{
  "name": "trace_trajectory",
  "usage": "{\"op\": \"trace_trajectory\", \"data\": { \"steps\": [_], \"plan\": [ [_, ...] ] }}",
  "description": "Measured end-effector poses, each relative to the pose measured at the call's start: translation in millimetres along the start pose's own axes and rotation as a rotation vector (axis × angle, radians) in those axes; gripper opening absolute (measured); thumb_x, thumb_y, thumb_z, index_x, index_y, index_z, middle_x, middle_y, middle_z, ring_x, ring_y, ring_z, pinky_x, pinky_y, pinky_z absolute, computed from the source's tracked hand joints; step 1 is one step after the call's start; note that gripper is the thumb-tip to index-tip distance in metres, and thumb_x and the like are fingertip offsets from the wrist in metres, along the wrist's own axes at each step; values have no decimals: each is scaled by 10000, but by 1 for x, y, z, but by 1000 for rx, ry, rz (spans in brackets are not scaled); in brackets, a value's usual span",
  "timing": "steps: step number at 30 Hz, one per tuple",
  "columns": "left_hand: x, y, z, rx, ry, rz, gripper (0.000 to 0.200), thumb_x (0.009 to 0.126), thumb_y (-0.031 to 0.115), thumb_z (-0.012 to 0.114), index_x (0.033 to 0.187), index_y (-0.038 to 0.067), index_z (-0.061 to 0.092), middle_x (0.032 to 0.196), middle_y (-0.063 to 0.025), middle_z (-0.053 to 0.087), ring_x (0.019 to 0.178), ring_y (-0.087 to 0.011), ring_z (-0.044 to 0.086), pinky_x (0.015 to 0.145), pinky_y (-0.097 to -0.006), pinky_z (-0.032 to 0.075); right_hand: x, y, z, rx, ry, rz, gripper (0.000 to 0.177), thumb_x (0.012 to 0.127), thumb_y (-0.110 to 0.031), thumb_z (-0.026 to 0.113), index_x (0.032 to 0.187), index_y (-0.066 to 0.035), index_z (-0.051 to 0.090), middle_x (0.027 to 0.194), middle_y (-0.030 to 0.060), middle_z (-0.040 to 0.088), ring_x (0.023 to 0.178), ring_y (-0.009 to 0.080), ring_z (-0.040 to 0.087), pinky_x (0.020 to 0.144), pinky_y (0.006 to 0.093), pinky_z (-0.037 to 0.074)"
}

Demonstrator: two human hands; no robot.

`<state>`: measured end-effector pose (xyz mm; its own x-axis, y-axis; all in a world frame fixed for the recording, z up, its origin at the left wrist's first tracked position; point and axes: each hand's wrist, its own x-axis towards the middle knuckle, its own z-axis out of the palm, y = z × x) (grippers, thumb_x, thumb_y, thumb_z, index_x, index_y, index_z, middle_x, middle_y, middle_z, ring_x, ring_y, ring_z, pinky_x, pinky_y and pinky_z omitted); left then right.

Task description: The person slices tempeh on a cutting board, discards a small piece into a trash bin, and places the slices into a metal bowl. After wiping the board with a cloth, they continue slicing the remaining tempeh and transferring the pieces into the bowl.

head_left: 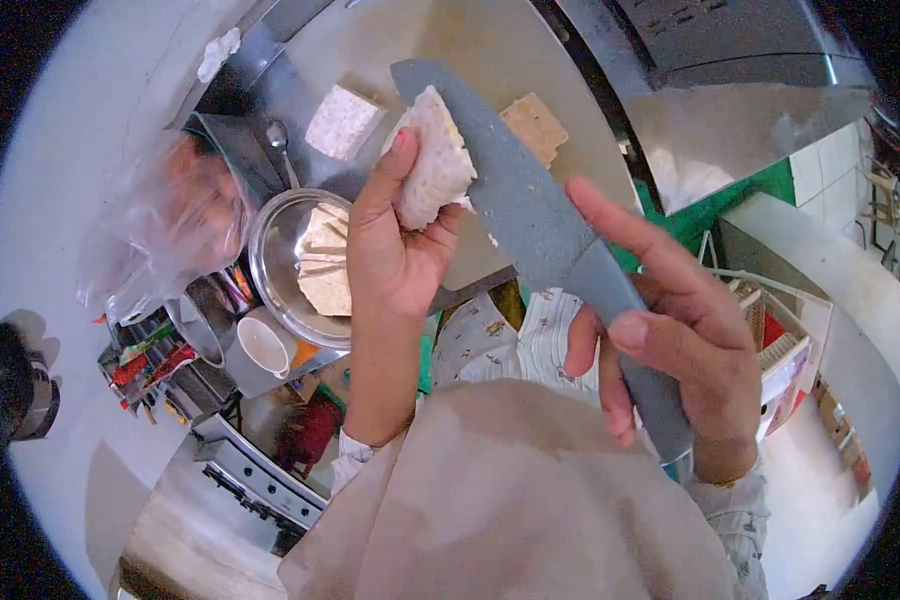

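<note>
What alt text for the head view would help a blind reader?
A person's left hand holds a pale, speckled block beside a large grey broad-bladed knife in the right hand. A squarish whitish block and a tan block lie on a pale flat surface beyond; a shiny round bowl at left holds cut, cream-coloured pieces.

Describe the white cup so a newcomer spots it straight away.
Find the big shiny bowl of pale slices. Just below its rim in the picture is the cup. Unlike the bowl, it is small and plain white.
</note>
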<state>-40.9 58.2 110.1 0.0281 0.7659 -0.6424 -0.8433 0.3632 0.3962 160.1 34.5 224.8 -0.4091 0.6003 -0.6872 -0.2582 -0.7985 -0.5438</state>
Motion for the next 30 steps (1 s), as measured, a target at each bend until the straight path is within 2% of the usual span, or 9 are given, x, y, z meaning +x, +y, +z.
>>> {"op": "trace_trajectory", "data": {
  "steps": [2, 5, 6, 8, 12, 15, 24, 26, 30],
  "plan": [
    [3, 1, -2, -130, -15, -19, 269, 866, 207, 584, 1078, 43, 563, 978, -85, 643, 885, -205, 629, 774, -364, 524, -3, -7, 1, -15, -18, -5, 650, 819, -148, 527, 1398, -45, 250, 722, 155, 562, 439, 101, 503, 406, 206, 419],
    [2, -1, 5, -181, -25, 42, 274, 879, 228, 557, 1089, 51, 550, 990, -63, 633, 897, -194, 598, 765, -361, 509, -6, -4, 7, -209, -70, 28, 642, 825, -122, 505, 1399, -28, 233, 822, 160, 582, 483, 102, 523, 417, 215, 426],
    [5, -2, 2, -167, -31, 47, 274, 879, 228, 557, 1089, 51, 550, 990, -63, 633, 897, -194, 598, 765, -361, 509, -5, 7, 9, -399, -115, -163, 646, 825, -100, 506, 1400, -17, 221, 873, 156, 581, 528, 106, 530, 426, 228, 434],
    [13, -2, -9, -495, -475, -116, 339, 824, 211, 631, 1132, 92, 555, 1022, -38, 623, 904, -183, 580, 788, -344, 492, -4, 28, 17, -802, -129, -496, 691, 789, -15, 544, 1383, 49, 196, 956, 142, 565, 623, 142, 529, 448, 271, 454],
    [16, -4, 0, -740, -620, -152, 352, 821, 243, 612, 1139, 113, 536, 985, -34, 613, 794, -146, 497, 662, -275, 449, -12, 34, 35, -1101, -235, -511, 749, 692, 20, 585, 1341, 120, 223, 948, 187, 543, 598, 206, 516, 416, 287, 454],
    [18, 1, 10, -762, -676, -181, 266, 824, 174, 563, 1066, 70, 523, 911, -10, 620, 744, -134, 514, 593, -263, 448, -15, 31, 38, -1234, -305, -471, 708, 715, -21, 581, 1331, 117, 261, 943, 186, 545, 598, 176, 510, 380, 270, 438],
    [23, 5, 14, -814, -799, -192, 242, 855, 181, 523, 1077, 85, 546, 940, -19, 610, 772, -152, 504, 633, -278, 446, -17, 48, 36, -1273, -195, -763, 709, 650, -54, 593, 1282, 140, 337, 1080, 223, 537, 597, 149, 505, 354, 258, 427],
    [22, 7, 15, -831, -863, -224, 243, 855, 179, 525, 1078, 87, 546, 943, -17, 609, 775, -149, 504, 639, -278, 447, -20, 44, 35, -1277, -238, -708, 703, 651, -53, 594, 1275, 147, 341, 1121, 245, 519, 616, 155, 511, 350, 259, 426],
    [10, 9, 14, -735, -708, -65, 249, 862, 194, 523, 1091, 97, 545, 959, -16, 607, 796, -147, 503, 678, -279, 449, -23, 45, 33, -1238, -299, -628, 689, 652, -41, 594, 1257, 170, 341, 1220, 295, 457, 661, 173, 526, 338, 266, 423]
  ]
}}
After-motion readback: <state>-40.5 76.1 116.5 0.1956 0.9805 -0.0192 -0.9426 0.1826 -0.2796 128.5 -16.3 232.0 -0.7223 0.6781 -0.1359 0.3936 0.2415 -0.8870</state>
